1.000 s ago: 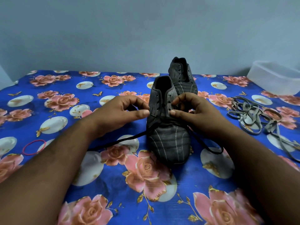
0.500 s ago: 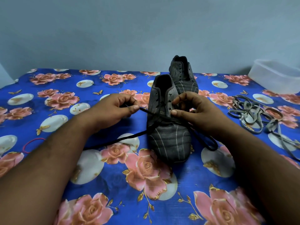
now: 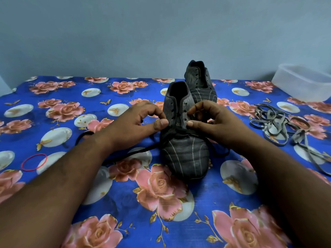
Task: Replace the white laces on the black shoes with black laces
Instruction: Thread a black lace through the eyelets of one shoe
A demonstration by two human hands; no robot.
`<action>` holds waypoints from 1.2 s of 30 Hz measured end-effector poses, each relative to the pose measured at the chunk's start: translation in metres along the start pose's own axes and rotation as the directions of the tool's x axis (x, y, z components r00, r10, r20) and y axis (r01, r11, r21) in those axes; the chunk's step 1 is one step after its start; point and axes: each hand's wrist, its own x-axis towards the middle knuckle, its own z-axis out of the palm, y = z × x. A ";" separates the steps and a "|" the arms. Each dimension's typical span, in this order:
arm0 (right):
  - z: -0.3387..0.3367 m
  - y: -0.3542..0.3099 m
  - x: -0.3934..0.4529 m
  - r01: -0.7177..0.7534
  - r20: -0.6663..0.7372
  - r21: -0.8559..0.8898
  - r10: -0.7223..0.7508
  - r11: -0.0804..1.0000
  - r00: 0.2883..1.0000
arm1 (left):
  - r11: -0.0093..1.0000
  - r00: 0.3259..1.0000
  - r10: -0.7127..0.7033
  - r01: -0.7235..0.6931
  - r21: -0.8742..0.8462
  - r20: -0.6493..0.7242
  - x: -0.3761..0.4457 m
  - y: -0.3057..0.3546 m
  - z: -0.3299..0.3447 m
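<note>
change: left hand (image 3: 136, 126) back at near black striped leather shoe (image 3: 184, 140) | both thumb-and-fingertip pinches, right hand (image 3: 215, 122) too, on thin black lace (image 3: 136, 152) at lower eyelets | step: next crossing being threaded

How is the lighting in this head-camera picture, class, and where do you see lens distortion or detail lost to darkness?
Head view: dim, even, bluish light, no glare, only soft shadows under the near shoe; the black lace barely separates from the dark upper; wide-angle stretch enlarges the forearms at the bottom corners; the plastic tub looks soft at the right edge.

Plain grey-blue wall (image 3: 125, 33); blue floral cloth (image 3: 53, 86) on surface.
</note>
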 end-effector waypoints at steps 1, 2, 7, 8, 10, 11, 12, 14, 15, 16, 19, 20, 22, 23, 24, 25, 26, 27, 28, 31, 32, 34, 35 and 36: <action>0.000 0.000 0.000 0.000 0.000 -0.004 0.000 1.000 1.000 | 1.000 1.000 0.000 0.000 -0.012 0.012 0.000 0.002 0.001; 0.001 0.000 0.000 -0.003 -0.001 -0.006 0.003 1.000 1.000 | 1.000 1.000 -0.004 0.004 -0.024 0.023 -0.001 0.003 0.001; 0.001 -0.001 -0.001 -0.014 -0.006 -0.007 0.014 1.000 1.000 | 1.000 1.000 -0.012 0.012 -0.011 0.010 -0.001 0.001 -0.006; 0.000 -0.002 -0.001 -0.016 -0.006 -0.007 0.016 1.000 1.000 | 0.999 1.000 -0.026 0.026 0.020 -0.016 -0.001 -0.002 -0.009; 0.000 -0.003 -0.001 -0.024 -0.002 -0.003 0.024 1.000 1.000 | 0.988 0.992 -0.096 0.104 0.111 -0.076 -0.002 -0.013 -0.018; 0.000 -0.003 -0.001 -0.030 0.003 0.006 0.030 1.000 1.000 | 0.971 0.981 -0.152 0.171 0.169 -0.119 -0.003 -0.022 -0.023; 0.000 -0.004 -0.001 -0.037 0.009 0.021 0.036 0.999 0.999 | 0.936 0.961 -0.220 0.256 0.240 -0.168 -0.003 -0.029 -0.028; 0.000 -0.004 -0.001 -0.044 0.016 0.038 0.043 0.998 0.999 | 0.839 0.900 -0.355 0.427 0.339 -0.255 -0.004 -0.040 -0.034; 0.000 -0.004 -0.001 -0.045 0.016 0.038 0.045 0.998 0.999 | 0.792 0.868 -0.403 0.490 0.366 -0.291 -0.005 -0.042 -0.035; -0.001 -0.004 -0.001 -0.046 0.018 0.037 0.045 0.998 0.999 | 0.758 0.846 -0.427 0.527 0.384 -0.319 -0.005 -0.042 -0.035; -0.001 -0.002 -0.001 -0.044 0.023 0.028 0.043 0.999 0.999 | 0.795 0.874 -0.365 0.472 0.381 -0.321 -0.004 -0.038 -0.028; -0.002 -0.002 -0.001 -0.045 0.026 0.027 0.045 0.999 0.999 | 0.852 0.911 -0.307 0.391 0.349 -0.274 -0.003 -0.032 -0.025; -0.001 -0.001 0.000 -0.046 0.030 0.030 0.045 0.998 0.999 | 0.961 0.978 -0.161 0.186 0.206 -0.134 -0.001 -0.021 -0.016; -0.001 -0.001 0.000 -0.045 0.030 0.032 0.044 0.998 0.999 | 0.986 0.994 -0.086 0.095 0.137 -0.068 0.000 -0.015 -0.011; -0.001 -0.001 0.000 -0.044 0.030 0.033 0.043 0.998 0.999 | 0.994 1.000 -0.025 0.026 0.103 -0.017 0.001 -0.009 -0.006; -0.001 -0.001 0.000 -0.043 0.030 0.032 0.042 0.999 0.999 | 0.995 1.000 0.024 -0.025 0.094 0.008 0.002 -0.006 -0.002; -0.001 -0.001 0.000 -0.041 0.030 0.029 0.040 0.999 0.999 | 0.993 0.998 0.061 -0.062 0.096 0.016 0.003 -0.004 0.000; -0.001 -0.001 0.000 -0.038 0.030 0.024 0.037 0.999 0.999 | 0.991 0.996 0.083 -0.085 0.100 0.016 0.004 -0.005 0.001; -0.001 -0.001 0.000 -0.036 0.029 0.020 0.035 0.999 0.999 | 0.990 0.995 0.094 -0.095 0.101 0.017 0.004 -0.006 0.001; -0.001 -0.002 0.000 -0.041 0.027 0.013 0.041 0.999 0.999 | 0.996 0.999 0.050 -0.051 0.072 0.023 0.002 -0.011 -0.004; -0.001 -0.002 0.000 -0.044 0.028 0.013 0.043 0.999 0.999 | 0.999 1.000 0.019 -0.020 0.037 0.020 0.001 -0.011 -0.005; -0.001 -0.003 0.000 -0.043 0.029 0.014 0.043 0.999 0.999 | 0.999 0.999 -0.031 0.032 -0.042 0.014 -0.001 -0.007 -0.005; -0.002 -0.003 0.000 -0.041 0.030 0.013 0.040 0.999 0.999 | 0.998 1.000 -0.027 0.027 -0.050 0.009 -0.001 -0.004 -0.004; -0.002 -0.004 0.000 -0.039 0.031 0.012 0.039 0.999 0.999 | 1.000 1.000 -0.003 0.003 -0.031 0.004 -0.002 -0.001 -0.002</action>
